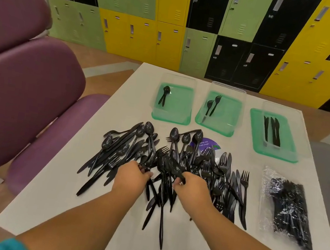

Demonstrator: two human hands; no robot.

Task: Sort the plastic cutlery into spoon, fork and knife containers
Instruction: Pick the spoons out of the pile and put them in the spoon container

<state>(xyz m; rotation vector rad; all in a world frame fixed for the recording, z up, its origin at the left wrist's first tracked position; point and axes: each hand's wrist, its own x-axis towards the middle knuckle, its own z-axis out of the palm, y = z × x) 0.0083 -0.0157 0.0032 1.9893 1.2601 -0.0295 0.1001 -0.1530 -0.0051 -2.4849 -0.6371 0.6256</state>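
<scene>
— How far are we?
— Barely begun: beyond the pile (pixel 167 163), few pieces lie in the spoon container (pixel 172 104), fork container (pixel 218 113) and knife container (pixel 274 134).
— Our hands?
— Left hand (pixel 134 173) and right hand (pixel 190 185) each pinch cutlery at the pile's near edge.

A single wide-angle view from the person's head looks forward and down, close over the desk (pixel 74 207), with lockers (pixel 171 18) beyond its far edge.

We see a white table (pixel 68 191) with a sealed clear bag of black utensils (pixel 290 210) near its right edge and a round purple sticker (pixel 207 143) toward its middle. Purple cushioned seats (pixel 15 89) flank its left edge; green, yellow and black lockers (pixel 171 18) stand beyond its far edge.
</scene>
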